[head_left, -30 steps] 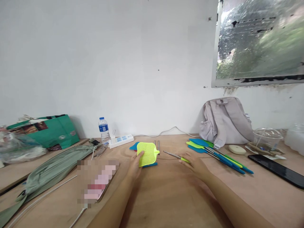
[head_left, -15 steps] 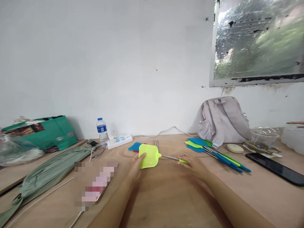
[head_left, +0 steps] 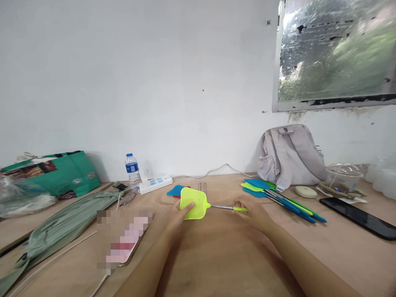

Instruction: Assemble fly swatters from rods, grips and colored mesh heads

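Note:
A yellow-green fly swatter [head_left: 195, 203] with a perforated square head and a thin metal shaft is held level above the wooden table. My left hand [head_left: 177, 214] grips the left edge of its head, thumb on the front face. At the other end, my right hand [head_left: 251, 211] is closed around the short yellow-green handle. Behind the swatter lie a blue swatter head [head_left: 175, 190], a bit of red and two metal rods [head_left: 202, 187], partly hidden by it. To the right rests a pile of blue and green fly swatters [head_left: 280, 200].
At the back right stands a grey backpack [head_left: 289, 154], near a plastic bowl [head_left: 344, 178], a white case [head_left: 305, 192] and a black phone [head_left: 359, 218]. Leftward are a power strip [head_left: 156, 184], water bottle [head_left: 132, 169], green bag [head_left: 66, 175], grey-green cloth [head_left: 72, 222] and a blurred-out pink phone-like item [head_left: 130, 243].
My left thumb has slid further right across the swatter head. The handle end has tilted slightly, bringing the shaft nearer level. Another person's hand at the far right edge is gone from view.

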`<state>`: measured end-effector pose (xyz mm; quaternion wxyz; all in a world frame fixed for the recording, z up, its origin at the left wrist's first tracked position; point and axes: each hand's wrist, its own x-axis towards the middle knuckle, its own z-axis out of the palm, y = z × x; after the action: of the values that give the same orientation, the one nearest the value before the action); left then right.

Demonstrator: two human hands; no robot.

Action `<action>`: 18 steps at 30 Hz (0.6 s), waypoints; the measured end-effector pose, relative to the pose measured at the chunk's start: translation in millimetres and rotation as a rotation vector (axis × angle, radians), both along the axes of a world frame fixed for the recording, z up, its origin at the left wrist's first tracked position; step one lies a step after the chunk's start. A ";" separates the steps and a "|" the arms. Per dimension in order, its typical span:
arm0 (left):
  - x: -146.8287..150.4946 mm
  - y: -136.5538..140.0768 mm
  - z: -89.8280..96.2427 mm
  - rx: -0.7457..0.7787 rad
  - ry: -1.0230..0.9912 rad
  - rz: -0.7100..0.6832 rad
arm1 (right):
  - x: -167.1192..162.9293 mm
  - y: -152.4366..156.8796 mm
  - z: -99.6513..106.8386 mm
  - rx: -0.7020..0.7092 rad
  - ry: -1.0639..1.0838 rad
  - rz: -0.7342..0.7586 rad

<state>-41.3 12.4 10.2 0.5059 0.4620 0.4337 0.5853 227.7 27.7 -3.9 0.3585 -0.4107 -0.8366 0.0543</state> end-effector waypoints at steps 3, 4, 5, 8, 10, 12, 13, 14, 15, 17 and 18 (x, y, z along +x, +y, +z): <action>-2.3 0.2 0.5 0.005 0.064 0.011 | -1.3 -2.6 2.3 0.012 0.012 0.017; -2.9 0.3 0.4 0.009 0.081 0.011 | -1.5 -3.6 3.3 0.018 0.019 0.026; -3.2 0.2 0.2 0.016 0.097 0.013 | -1.5 -4.6 4.3 0.023 0.026 0.035; -3.2 -0.7 -0.7 0.053 0.141 0.024 | -0.9 -7.1 7.1 0.036 0.040 0.068; -2.7 -1.6 -1.4 0.082 0.170 0.030 | -0.3 -8.1 8.2 0.040 0.042 0.081; -2.2 -2.3 -1.9 0.107 0.188 0.023 | 0.4 -8.3 8.2 0.033 0.040 0.093; -2.0 -2.5 -2.0 0.117 0.195 0.017 | 0.7 -8.1 7.8 0.026 0.041 0.101; -1.8 -2.6 -2.0 0.123 0.203 0.013 | 1.0 -7.7 7.2 0.018 0.043 0.108; -1.5 -2.6 -2.0 0.128 0.211 0.011 | 1.3 -7.1 6.6 0.008 0.045 0.114; -0.9 -2.9 -1.4 0.128 0.226 0.022 | 1.8 -6.1 5.0 -0.019 0.050 0.125; -0.6 -3.1 -0.8 0.121 0.230 0.032 | 2.1 -5.7 4.3 -0.038 0.051 0.131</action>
<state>-41.9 9.3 9.4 0.4144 0.5488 0.4602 0.5615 229.8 22.0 0.4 0.3676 -0.3604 -0.8510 0.1038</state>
